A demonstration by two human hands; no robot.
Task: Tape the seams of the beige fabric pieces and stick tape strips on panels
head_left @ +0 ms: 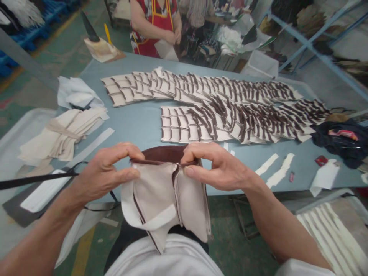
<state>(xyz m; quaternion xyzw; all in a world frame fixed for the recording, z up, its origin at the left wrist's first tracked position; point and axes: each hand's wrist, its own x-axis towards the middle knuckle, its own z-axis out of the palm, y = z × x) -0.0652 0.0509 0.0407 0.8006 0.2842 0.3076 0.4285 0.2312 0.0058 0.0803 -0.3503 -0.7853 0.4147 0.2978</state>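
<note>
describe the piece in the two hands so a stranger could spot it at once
Find the near edge of the blue table. There the left hand and right hand pinch the top of a brown-edged cream piece. Unlike the rows of pieces beyond, it is held up, a white strip curving across its front.

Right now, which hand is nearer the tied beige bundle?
Left. The left hand is a little right of the tied beige bundle; the right hand is much farther right.
</note>
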